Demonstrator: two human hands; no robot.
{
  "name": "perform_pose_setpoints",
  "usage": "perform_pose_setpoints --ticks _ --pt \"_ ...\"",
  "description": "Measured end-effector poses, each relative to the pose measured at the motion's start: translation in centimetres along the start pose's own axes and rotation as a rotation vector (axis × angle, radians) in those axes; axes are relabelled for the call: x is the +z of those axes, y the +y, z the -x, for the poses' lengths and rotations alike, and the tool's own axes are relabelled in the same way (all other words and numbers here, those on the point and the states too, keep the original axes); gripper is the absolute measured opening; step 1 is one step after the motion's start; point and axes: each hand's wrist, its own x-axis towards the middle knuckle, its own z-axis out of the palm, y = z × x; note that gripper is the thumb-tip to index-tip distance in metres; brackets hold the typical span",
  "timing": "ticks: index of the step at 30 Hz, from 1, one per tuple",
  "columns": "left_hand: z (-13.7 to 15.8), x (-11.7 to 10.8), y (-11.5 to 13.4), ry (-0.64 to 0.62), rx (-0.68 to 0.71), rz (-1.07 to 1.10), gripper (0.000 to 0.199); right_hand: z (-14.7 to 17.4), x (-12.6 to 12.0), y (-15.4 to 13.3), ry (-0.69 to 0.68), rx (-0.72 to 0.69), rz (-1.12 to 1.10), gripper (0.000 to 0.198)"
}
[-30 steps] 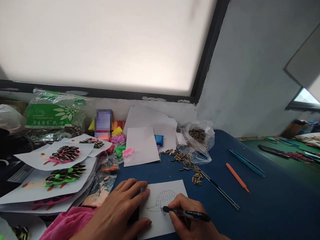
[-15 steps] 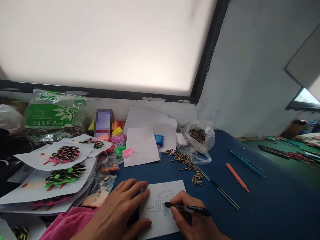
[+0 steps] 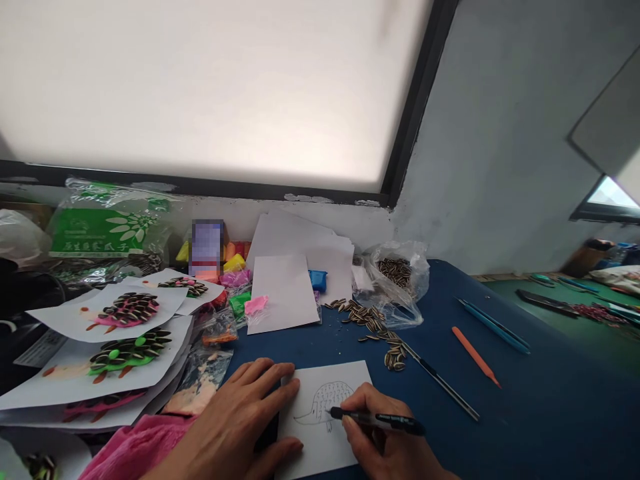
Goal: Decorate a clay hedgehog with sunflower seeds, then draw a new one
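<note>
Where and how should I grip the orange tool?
The orange tool is probably best pinched across mid-shaft, from above: it lies flat, long and slim, with the silver tool to its left and the blue tool to its right.

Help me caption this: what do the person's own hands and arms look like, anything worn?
The left hand and right hand are bare, with no gloves, rings or watch visible. No sleeve clearly covers either; pink cloth lies beside the left forearm.
</note>
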Motion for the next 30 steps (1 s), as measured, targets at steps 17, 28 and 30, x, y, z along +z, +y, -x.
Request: perform_pose_setpoints --ticks 17,28,30 --pt "0.39 1.18 -0.90 0.030 0.014 0.006 0.035 0.09 -0.07 0.03 -0.061 -0.019 -0.042 0.006" --pt "0.13 0.48 -0.45 0.024 0.000 0.016 0.033 -0.04 -0.58 0.21 -0.024 0.033 -0.031 0.013" --pt "0.11 0.19 -0.29 0.028 0.002 0.015 0.033 -0.05 -0.56 0.24 -0.023 0.013 -0.010 0.012"
